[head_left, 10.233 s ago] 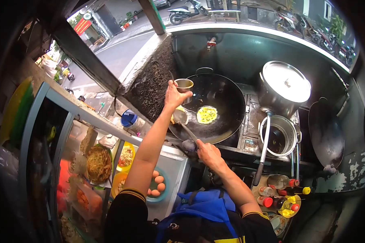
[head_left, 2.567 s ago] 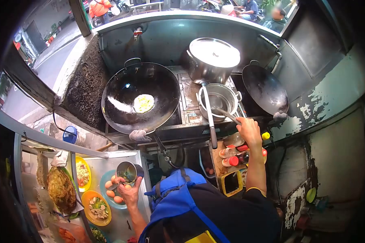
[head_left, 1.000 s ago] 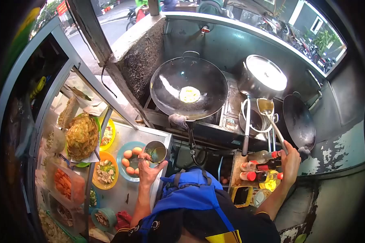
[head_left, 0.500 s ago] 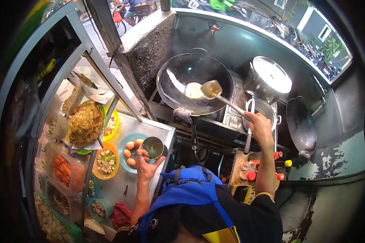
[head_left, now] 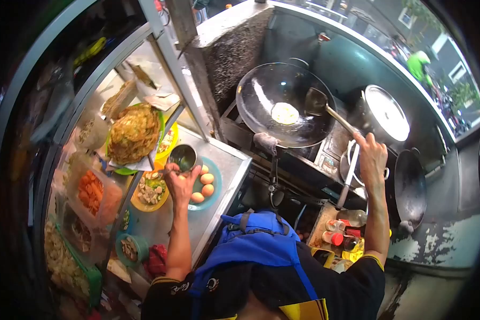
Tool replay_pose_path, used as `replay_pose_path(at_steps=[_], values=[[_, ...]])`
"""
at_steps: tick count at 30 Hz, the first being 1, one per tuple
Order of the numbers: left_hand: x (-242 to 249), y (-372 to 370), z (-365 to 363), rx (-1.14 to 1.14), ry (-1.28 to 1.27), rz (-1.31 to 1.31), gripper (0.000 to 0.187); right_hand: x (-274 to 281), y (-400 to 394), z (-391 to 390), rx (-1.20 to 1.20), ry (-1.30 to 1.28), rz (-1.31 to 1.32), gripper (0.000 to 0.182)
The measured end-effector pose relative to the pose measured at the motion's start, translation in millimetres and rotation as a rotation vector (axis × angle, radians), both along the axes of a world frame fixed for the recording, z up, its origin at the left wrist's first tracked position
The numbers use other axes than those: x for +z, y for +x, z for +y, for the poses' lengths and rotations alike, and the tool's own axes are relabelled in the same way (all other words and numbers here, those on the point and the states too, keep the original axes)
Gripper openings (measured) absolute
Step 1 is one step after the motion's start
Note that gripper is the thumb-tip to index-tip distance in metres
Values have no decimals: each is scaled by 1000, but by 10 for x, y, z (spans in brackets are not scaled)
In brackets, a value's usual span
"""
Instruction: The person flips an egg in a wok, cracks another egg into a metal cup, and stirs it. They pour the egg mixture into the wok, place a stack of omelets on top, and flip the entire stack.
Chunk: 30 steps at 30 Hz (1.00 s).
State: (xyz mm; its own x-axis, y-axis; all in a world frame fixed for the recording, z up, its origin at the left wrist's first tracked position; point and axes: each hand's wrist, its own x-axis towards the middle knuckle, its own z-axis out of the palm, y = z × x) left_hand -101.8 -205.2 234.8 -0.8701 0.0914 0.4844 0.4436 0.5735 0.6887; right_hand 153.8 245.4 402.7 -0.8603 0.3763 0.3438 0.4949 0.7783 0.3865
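Note:
My left hand (head_left: pixel 180 184) grips a metal cup (head_left: pixel 183 157) over the blue plate (head_left: pixel 216 198), which holds several brown eggs (head_left: pixel 207 190). Beside it is an orange plate (head_left: pixel 136 201) with chopped meat and greens. My right hand (head_left: pixel 371 152) is closed round the handle of a wok spatula (head_left: pixel 317 102), whose blade is over the right side of the black wok (head_left: pixel 304 130). A small pale round of egg (head_left: pixel 285 113) lies in the wok, left of the blade and apart from it.
A lidded steel pot (head_left: pixel 386 114) stands right of the wok, with an open pot and another wok (head_left: pixel 409 186) nearer. Bottles (head_left: pixel 333 238) fill a tray below the stove. A glass case frame, fried food (head_left: pixel 135 133) and carrots (head_left: pixel 90 193) are at left.
The head view has shifted, so the stove sits further right. My left hand has moved the cup leftward to the plate's left edge. The spatula blade has turned and lies farther from the egg.

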Motion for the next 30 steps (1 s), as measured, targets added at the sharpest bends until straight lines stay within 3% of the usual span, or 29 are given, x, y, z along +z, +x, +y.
replay_pose_path(at_steps=[3,5,8,12,17,19,21,22,25,27,30], values=[[-226,-322,-6,18,74,72,63,-123,-5,37,4,-56,15,42],[-363,-531,-52,105,30,-37,64,-330,-18,66,0,34,-53,40],[-311,-663,7,189,-57,-38,64,-449,-16,72,-22,-40,-141,38],[-605,-999,119,185,-96,-52,66,-744,76,219,24,-81,-106,38],[-870,-1361,249,89,-200,110,63,-492,163,158,-136,-465,20,38],[-855,-1381,280,51,-223,-63,59,-391,319,207,-145,-656,109,44],[-1020,-1499,277,-2,-224,-3,57,-272,508,188,-106,-727,220,44],[-1006,-1492,271,-58,-188,-57,58,-58,544,56,-238,-803,218,48],[-1323,-1612,185,-70,-252,229,55,95,869,-50,-330,-833,377,44],[-1177,-1534,102,-197,-148,-85,56,258,1090,-183,-371,-792,436,41],[-1026,-1400,66,-179,-195,-30,57,565,1312,-456,-512,-663,391,40]])
